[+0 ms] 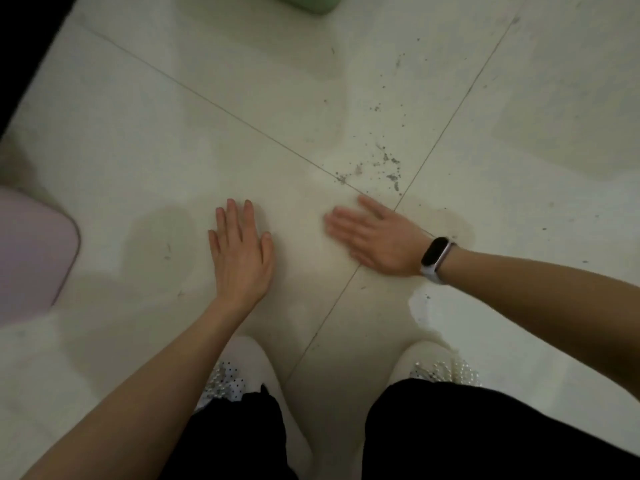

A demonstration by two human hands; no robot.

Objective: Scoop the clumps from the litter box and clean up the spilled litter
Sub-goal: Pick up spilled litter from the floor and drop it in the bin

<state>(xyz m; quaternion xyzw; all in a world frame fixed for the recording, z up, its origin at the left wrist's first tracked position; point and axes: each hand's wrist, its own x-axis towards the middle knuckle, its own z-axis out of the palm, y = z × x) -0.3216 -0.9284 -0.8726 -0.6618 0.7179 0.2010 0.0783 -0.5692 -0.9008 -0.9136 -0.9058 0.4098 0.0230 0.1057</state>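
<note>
Spilled grey litter grains (382,161) lie scattered on the pale floor tiles (194,140), thickest near where two grout lines cross. My left hand (240,252) is stretched out flat over the floor, palm down, fingers straight, holding nothing. My right hand (372,237), with a black band on its wrist, reaches in from the right, fingers straight and blurred, just below the litter patch. It holds nothing. No litter box or scoop is clearly in view.
A pink rounded object (33,258) sits at the left edge. A green object's corner (311,1) shows at the top. A dark edge (24,57) runs along the upper left. My two white beaded shoes (242,368) stand at the bottom.
</note>
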